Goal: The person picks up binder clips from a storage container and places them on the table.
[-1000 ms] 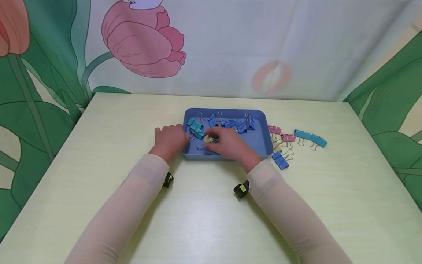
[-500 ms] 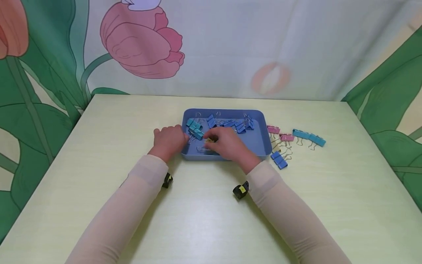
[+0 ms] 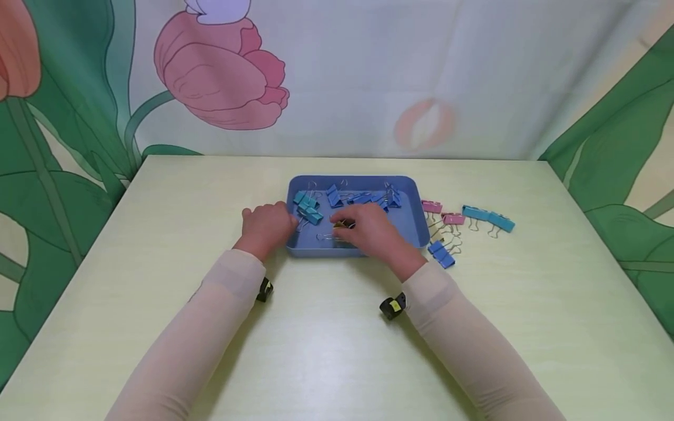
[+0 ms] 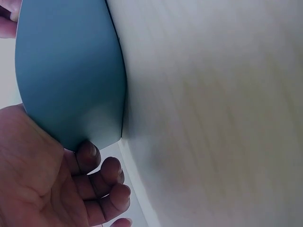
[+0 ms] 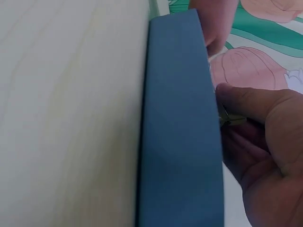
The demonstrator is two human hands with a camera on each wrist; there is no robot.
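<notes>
A blue tray (image 3: 421, 231) stands on the table, and my left hand (image 3: 267, 227) grips its left end. The left wrist view has that hand (image 4: 42, 175) with curled fingers, one fingertip against the outer wall. Over the tray's front part, my right hand (image 3: 371, 231) pinches a yellow binder clip (image 3: 343, 224), mostly covered by the fingers. A bit of that clip (image 5: 234, 119) shows behind the tray wall in the right wrist view. Teal binder clips (image 3: 308, 208) lie at the tray's left, and several blue binder clips (image 3: 363, 197) lie along its back.
On the table right of the tray lie pink binder clips (image 3: 453, 218), light blue ones (image 3: 488, 217), a blue one (image 3: 441, 254) and a partly hidden yellow one. A flower-printed curtain (image 3: 337, 76) hangs behind the table's back edge.
My right hand has moved slightly to the right over the tray with the yellow binder clip. The left hand keeps its place on the tray. The head view has shifted a little.
</notes>
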